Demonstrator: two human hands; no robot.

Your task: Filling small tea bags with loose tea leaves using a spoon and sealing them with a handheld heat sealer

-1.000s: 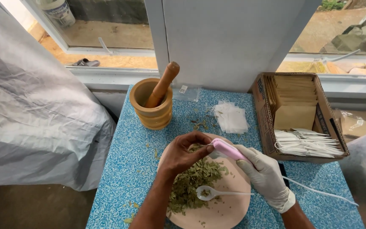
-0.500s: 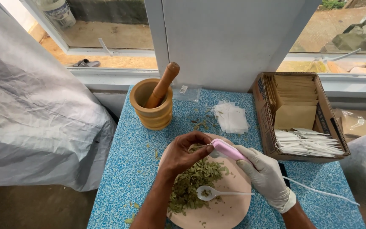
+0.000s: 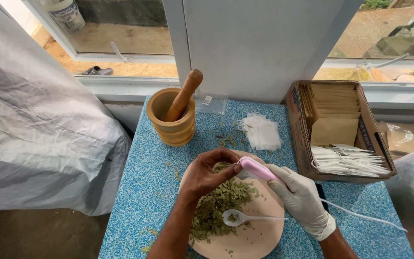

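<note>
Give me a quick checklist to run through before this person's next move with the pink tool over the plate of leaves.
1. Gloved right hand grips the pink corded handheld tool: ok.
2. Bare left hand pinches something at the tool's tip: cannot tell what.
3. Dried green leaves heaped on the round beige plate: ok.
4. White plastic spoon lies on the plate, within reach: ok.
5. White cord trails off the table's right edge: not ok.
</note>
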